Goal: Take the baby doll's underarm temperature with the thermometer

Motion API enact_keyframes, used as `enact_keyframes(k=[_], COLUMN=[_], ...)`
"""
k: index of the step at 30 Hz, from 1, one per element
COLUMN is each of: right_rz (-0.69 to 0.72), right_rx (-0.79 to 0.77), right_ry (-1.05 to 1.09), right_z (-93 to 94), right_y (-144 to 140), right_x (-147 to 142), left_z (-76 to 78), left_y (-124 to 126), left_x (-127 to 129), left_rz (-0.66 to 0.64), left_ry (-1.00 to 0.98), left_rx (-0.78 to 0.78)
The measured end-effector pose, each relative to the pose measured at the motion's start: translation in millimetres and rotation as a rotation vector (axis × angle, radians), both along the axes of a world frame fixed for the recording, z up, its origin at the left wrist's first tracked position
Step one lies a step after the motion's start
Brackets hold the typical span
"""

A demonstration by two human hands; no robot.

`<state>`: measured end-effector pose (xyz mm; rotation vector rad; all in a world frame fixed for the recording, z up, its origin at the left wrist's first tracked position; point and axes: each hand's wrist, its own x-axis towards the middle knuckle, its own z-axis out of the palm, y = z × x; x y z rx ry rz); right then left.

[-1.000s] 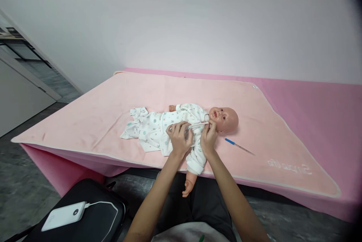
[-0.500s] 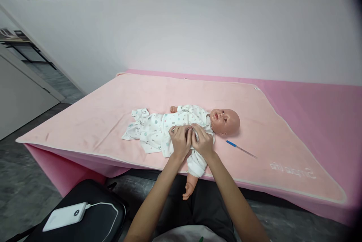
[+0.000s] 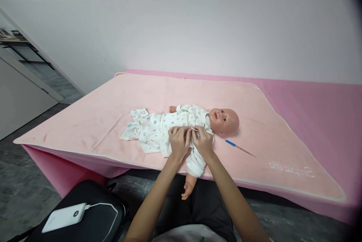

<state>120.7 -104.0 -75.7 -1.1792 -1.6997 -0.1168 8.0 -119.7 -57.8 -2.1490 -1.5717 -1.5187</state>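
A baby doll [image 3: 224, 122] lies on its back, head to the right, in a white patterned outfit [image 3: 152, 125]. Over the doll's chest my two hands meet, fingertips nearly touching. My left hand [image 3: 179, 140] is closed, its fingers pinching a thin white tie [image 3: 194, 129] on the doll's shirt. My right hand [image 3: 203, 140] pinches the same tie from the other side. Below my wrists, the doll's near arm [image 3: 190, 186] hangs over the table's edge. The doll's other hand [image 3: 172, 109] rests on the blanket. My fingers hide part of the shirt front.
A slim stick with a blue end [image 3: 240, 148] lies right of my hands on the peach blanket [image 3: 93, 121]. Pink cloth [image 3: 319, 113] covers the table beneath. A white wall [image 3: 192, 34] stands behind. At lower left, a white power bank [image 3: 64, 217] with a cable rests on a black bag [image 3: 93, 196].
My fingertips have drawn slightly apart, and a thin white tie now shows between them. The doll stays in place; the view has shifted slightly.
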Motion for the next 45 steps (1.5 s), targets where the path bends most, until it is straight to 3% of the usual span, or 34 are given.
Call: enact_keyframes(k=[7, 12, 20, 26, 45], right_rz=[0.026, 0.035, 0.056, 0.071, 0.149], right_rx=[0.005, -0.006, 0.134, 0.105, 0.166], right_ry=[0.044, 0.048, 0.069, -0.014, 0.136], right_z=[-0.1, -0.5, 2.7, 0.5, 2.1], right_y=[-1, -1, -2, -1, -4], right_x=[2, 2, 3, 3, 4], left_z=[-1.8, -5.3, -4.2, -3.9, -8.1], left_y=[-10, -17, -18, -19, -15], left_x=[-23, -33, -34, -34, -35], left_rz=[0.143, 0.149, 0.107, 0.093, 0.174], left_ry=[-0.031, -0.02, -0.041, -0.007, -0.104], left_rx=[-0.021, -0.051, -0.092, -0.094, -0.076])
